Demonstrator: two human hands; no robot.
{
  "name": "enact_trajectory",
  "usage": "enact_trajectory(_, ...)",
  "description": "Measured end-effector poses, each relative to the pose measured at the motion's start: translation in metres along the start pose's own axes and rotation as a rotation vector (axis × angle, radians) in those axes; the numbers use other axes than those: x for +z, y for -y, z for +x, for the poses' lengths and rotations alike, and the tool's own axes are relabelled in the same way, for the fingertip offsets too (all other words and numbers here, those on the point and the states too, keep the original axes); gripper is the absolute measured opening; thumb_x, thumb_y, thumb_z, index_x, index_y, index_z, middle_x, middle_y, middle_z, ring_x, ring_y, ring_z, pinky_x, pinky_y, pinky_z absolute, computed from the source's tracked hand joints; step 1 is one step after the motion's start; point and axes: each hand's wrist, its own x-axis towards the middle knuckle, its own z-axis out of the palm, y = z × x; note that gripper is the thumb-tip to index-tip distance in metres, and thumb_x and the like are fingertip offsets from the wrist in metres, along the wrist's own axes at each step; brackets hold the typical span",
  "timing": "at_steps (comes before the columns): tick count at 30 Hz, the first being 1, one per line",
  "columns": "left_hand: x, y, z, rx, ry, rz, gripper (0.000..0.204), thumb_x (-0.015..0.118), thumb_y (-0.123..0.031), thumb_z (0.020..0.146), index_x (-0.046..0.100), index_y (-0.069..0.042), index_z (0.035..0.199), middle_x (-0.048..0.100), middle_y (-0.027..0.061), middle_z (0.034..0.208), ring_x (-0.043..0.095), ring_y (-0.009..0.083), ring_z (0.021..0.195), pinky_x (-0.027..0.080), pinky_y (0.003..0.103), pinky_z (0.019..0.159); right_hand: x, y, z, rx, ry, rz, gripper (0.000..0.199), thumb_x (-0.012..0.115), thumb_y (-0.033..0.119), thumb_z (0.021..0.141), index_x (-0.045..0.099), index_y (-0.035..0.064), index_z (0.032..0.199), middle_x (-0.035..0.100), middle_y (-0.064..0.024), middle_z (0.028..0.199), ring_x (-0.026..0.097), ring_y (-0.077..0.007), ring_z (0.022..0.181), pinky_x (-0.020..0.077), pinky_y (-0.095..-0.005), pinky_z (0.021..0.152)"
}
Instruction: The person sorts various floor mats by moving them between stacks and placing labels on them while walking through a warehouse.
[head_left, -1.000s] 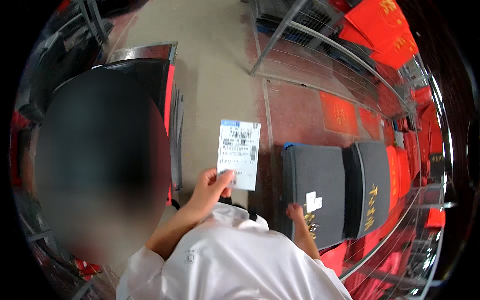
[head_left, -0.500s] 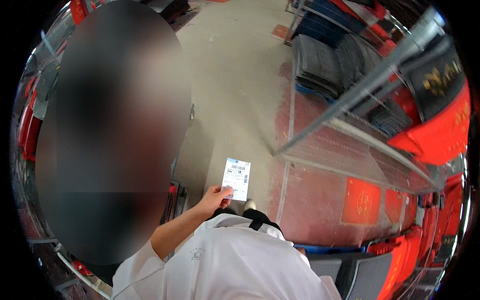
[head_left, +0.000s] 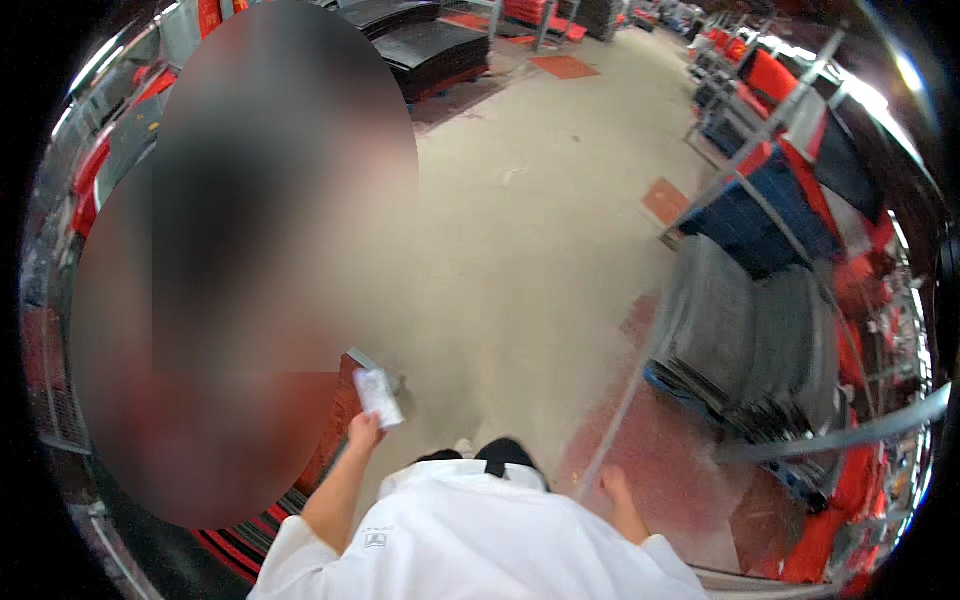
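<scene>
Pale, red-patched floor (head_left: 520, 250) with flat orange mats (head_left: 565, 67) on it.

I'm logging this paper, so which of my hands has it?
Your left hand: the paper sticks out of its grip, while your right hand shows none.

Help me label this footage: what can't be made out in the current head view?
In the head view:
White paper: its print is too small and blurred.
Whatever lies behind the blurred oval at left: covered by it.
Right hand: too blurred to tell whether it holds anything.
Legs: mostly hidden by the white shirt.
</scene>
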Motion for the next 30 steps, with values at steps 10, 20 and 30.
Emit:
enact_trajectory(10, 0.066, -0.258, 0.278, 0.11, -0.106, 0.558, 0.03, 0.043, -0.027, 0.077, 0.062, -0.004, 0.072, 0.06, 0.0155, 0.071, 0.059, 0.0304, 0.073, 0.045, 0.041, 0.069, -0.047, 0.214, 0.309, 0.42, 0.378, -0.224, 0.022, 0.048, 0.022, 0.079, 0.057, 0.0036, 0.086, 0.058, -0.0108, 0.076, 0.054, -0.0208, 0.065, 0.0438, -0.0348, 0.057)
enact_trajectory(20, 0.039, -0.351, 0.373, -0.468, -0.373, 0.497, 0.026, 0.05, -0.019, 0.072, 0.061, 0.004, 0.07, 0.06, 0.0205, 0.066, 0.061, 0.0301, 0.062, 0.046, 0.037, 0.057, -0.249, 0.796, 0.868, -0.538, -0.305, 0.241, 0.023, 0.048, 0.023, 0.084, 0.054, 0.0011, 0.085, 0.056, -0.0051, 0.066, 0.052, -0.0153, 0.057, 0.0409, -0.0298, 0.049)
enact_trajectory(30, -0.048, -0.647, 0.759, -0.26, -0.623, 0.415, 0.028, 0.05, -0.027, 0.074, 0.062, -0.003, 0.083, 0.06, 0.0195, 0.081, 0.058, 0.0347, 0.079, 0.044, 0.043, 0.071, -0.138, 0.912, 0.938, 0.003, 0.651, -0.757, 0.029, 0.054, 0.024, 0.073, 0.056, 0.0017, 0.091, 0.059, -0.0153, 0.087, 0.057, -0.0255, 0.08, 0.0455, -0.0374, 0.066)
